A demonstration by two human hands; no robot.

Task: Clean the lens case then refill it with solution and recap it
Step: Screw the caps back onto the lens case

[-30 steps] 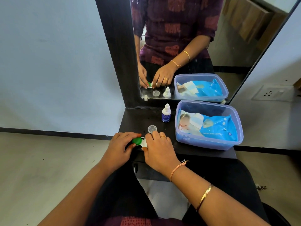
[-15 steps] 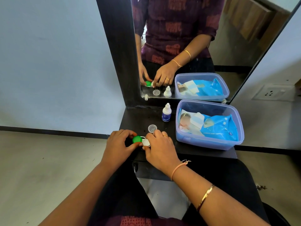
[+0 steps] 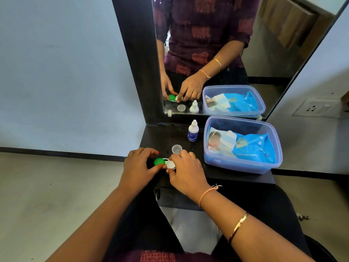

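1. Left hand (image 3: 138, 168) is curling around the green cap (image 3: 159, 161) of the lens case (image 3: 166, 164), thumb and fingers pinching it from both sides.
2. Right hand (image 3: 186, 172) is gripping the white side of the lens case, fingertips closing on the white cap (image 3: 170, 164).
3. Sitting near the front edge of the dark surface (image 3: 226, 174), the lens case is lying between the two hands, green cap on the left and white cap on the right.
4. Resting just behind the right hand's fingers is a small clear cap (image 3: 177, 148), lying open side up on the surface.
5. Standing upright farther back, near the mirror (image 3: 217, 53), is a small white dropper bottle (image 3: 193, 131) with a blue label.
6. Sitting to the right of the bottle is a clear blue plastic tub (image 3: 241, 165) holding a blue pack of wipes (image 3: 251, 146).
7. Showing in the mirror are the reflections of both hands, the case, the bottle and the tub.
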